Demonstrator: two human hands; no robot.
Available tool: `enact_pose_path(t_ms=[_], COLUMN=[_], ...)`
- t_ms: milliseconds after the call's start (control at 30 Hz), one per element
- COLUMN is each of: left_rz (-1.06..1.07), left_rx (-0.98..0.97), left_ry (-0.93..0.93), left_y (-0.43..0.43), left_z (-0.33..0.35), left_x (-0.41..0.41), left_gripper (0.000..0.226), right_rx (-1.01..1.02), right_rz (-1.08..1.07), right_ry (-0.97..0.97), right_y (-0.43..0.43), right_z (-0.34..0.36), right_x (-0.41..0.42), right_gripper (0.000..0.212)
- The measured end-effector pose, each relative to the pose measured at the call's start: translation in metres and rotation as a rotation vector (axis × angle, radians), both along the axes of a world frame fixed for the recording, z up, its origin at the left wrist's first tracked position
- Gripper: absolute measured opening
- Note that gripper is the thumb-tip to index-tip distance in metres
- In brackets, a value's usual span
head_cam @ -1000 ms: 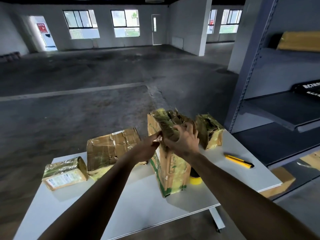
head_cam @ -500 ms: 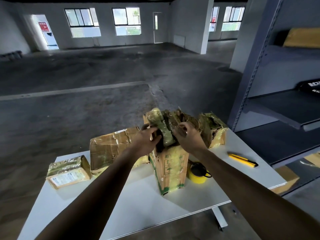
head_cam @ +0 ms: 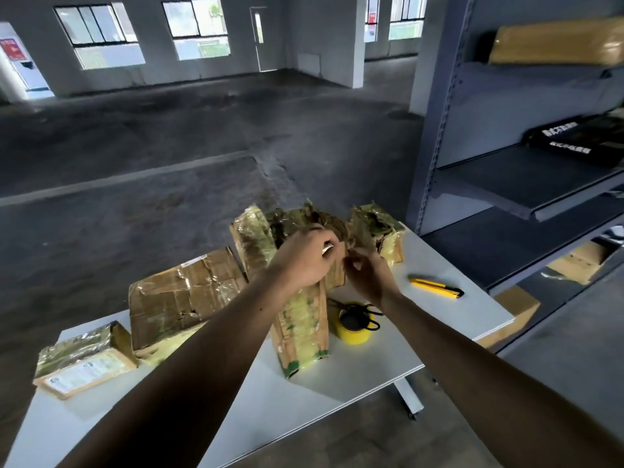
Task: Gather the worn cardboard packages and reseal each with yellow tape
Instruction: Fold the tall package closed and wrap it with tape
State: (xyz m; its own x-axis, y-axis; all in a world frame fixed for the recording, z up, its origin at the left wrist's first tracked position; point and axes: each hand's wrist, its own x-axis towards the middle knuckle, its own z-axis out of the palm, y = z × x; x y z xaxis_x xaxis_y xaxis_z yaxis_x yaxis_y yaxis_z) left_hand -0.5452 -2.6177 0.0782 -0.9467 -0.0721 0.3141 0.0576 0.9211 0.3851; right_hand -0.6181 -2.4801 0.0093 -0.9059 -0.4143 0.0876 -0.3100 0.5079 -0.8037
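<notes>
I have the tall package [head_cam: 305, 329] standing on end near the middle of the table [head_cam: 388, 366]. The left hand [head_cam: 302, 258] is curled over its torn top and grips it. The right hand [head_cam: 366, 276], just beside the left, has its fingers bent and pinches what looks like a loose strip of wrap on the same top edge; which layer it pinches I cannot tell. Hazard 1, tipping: the package stands on a narrow base and both hands act at its top, so I judge that a sideways pull would topple it onto the tape roll [head_cam: 354, 327] just beside its base, or against the large box [head_cam: 182, 298] to its left. Hazard 2, tearing: the wrap is crinkled and lifted, and a hard pull would likely rip the cardboard further, leaving less flat surface for tape to bond. Hazard 3, lost closure: no tape is in hand, and releasing the top to reach the roll may let the flaps spring apart. Hazard 4, the utility knife [head_cam: 435, 287]: it lies near the table's right edge, well apart from the hands, and a sweeping right forearm could knock it off; whether its blade is extended I cannot tell
</notes>
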Motion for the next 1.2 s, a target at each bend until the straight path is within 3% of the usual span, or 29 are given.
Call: enact_pose_path(t_ms=[233, 400, 567, 700, 867, 1033, 1200], left_rz=[-0.01, 0.019, 0.059, 0.071, 0.089, 0.096, 0.082], left_rx=[-0.239, -0.279, -0.313, -0.361, -0.32, -0.352, -0.329], left_ry=[-0.229, -0.42, -0.577, -0.634, -0.683, -0.684, -0.734], left_y=[0.026, 0.034, 0.04, 0.041, 0.041, 0.042, 0.048], left_z=[-0.005, -0.01, -0.014, -0.022, -0.034, -0.038, -0.045], left_x=[-0.033, -0.055, -0.074, -0.084, -0.089, -0.097, -0.105], left_gripper=[0.018, 0.021, 0.025, 0.027, 0.026, 0.026, 0.031], right_rx=[0.229, 0.323, 0.479, 0.645, 0.721, 0.613, 0.654], right_rz=[0.156, 0.277, 0.347, 0.344, 0.3, 0.134, 0.036], right_ry=[-0.011, -0.063, 0.025, 0.101, 0.008, 0.004, -0.05], right_y=[0.032, 0.027, 0.018, 0.012, 0.005, 0.022, 0.045], right_z=[-0.065, -0.115, -0.154, -0.177, -0.196, -0.198, -0.203], right_x=[-0.043, -0.055, -0.07, -0.084, -0.089, -0.106, -0.116], right_gripper=[0.015, 0.015, 0.028, 0.043, 0.056, 0.036, 0.03])
